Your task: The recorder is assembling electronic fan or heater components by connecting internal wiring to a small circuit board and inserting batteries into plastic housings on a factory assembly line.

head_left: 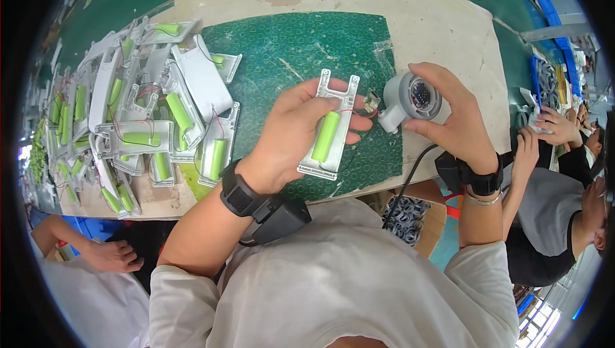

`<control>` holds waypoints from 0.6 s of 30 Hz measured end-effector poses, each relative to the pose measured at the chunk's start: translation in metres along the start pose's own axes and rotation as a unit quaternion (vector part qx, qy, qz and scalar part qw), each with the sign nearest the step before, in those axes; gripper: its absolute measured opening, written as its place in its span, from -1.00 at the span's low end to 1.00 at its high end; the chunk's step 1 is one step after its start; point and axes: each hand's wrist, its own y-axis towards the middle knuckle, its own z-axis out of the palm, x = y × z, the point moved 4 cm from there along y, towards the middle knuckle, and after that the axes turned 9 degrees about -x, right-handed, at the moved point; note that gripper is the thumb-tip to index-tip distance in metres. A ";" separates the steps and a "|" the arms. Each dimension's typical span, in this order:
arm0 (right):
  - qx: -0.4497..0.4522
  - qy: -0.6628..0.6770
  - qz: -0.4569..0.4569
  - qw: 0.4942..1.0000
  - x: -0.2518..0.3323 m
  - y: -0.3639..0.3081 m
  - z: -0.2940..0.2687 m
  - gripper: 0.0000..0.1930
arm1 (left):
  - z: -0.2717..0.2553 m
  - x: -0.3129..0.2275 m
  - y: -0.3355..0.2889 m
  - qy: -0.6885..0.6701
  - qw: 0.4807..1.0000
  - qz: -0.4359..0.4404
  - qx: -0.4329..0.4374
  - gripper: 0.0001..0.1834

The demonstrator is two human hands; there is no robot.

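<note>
My left hand (296, 129) grips a white plastic plate (339, 101) that carries a green cylindrical battery (325, 136). Thin red and black wires run from the plate to a small circuit board (371, 100) between my hands. My right hand (453, 112) holds a round grey-white fan housing (413, 98) with a dark grille facing up, just right of the plate. Both hands hover above a green patterned mat (288, 47). Each wrist wears a black band.
A large pile of white plates with green batteries (138, 117) covers the left of the beige bench (435, 21). A black cable (410, 175) hangs at the bench edge. One person sits at my right (557, 194), another at my lower left (109, 255).
</note>
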 end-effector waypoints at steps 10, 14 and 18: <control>0.002 0.005 0.009 1.000 -0.003 -0.001 0.001 -0.34 | 0.000 0.001 0.000 -0.025 0.998 0.012 0.051 -0.60; -0.019 -0.022 -0.010 1.000 0.002 0.001 -0.006 -0.41 | -0.002 0.007 0.003 -0.082 0.994 -0.010 0.071 -0.51; -0.160 -0.103 -0.045 0.981 0.042 0.003 -0.024 -0.59 | -0.001 0.010 0.008 -0.105 0.991 0.006 0.083 -0.42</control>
